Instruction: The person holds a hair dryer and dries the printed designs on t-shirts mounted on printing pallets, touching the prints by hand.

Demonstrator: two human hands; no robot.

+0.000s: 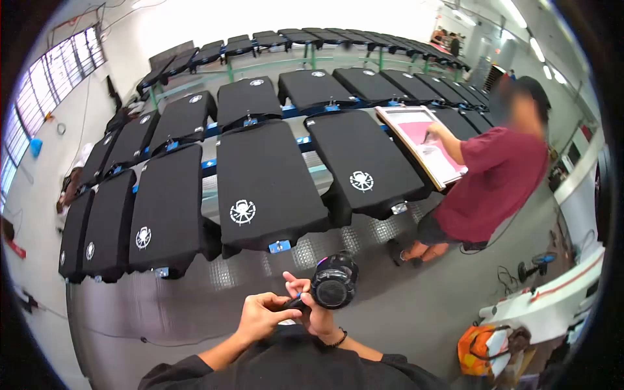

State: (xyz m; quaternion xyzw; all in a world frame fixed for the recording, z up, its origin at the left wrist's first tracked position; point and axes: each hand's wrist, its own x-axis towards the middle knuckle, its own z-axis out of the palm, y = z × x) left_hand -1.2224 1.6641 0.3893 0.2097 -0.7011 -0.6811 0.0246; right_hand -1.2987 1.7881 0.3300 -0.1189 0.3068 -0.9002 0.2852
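Observation:
My right hand [316, 315], with a dark bead bracelet at the wrist, is closed around a black hair dryer [334, 281]. Its round end faces up towards me, and a small blue part shows on the handle. My left hand [263, 316] pinches the dark handle end from the other side, thumb on top. Part of the handle is hidden by my fingers. Just beyond my hands, black T-shirts [266, 169] lie stretched over a row of boards, each with a white round print [242, 212].
To the right, a person in a maroon shirt [497, 162] holds a tool over a pink-and-white printing screen [426, 143]. More shirt-covered boards [247, 97] run behind. An orange bag [478, 351] sits low right. A cable [143, 339] crosses the floor at left.

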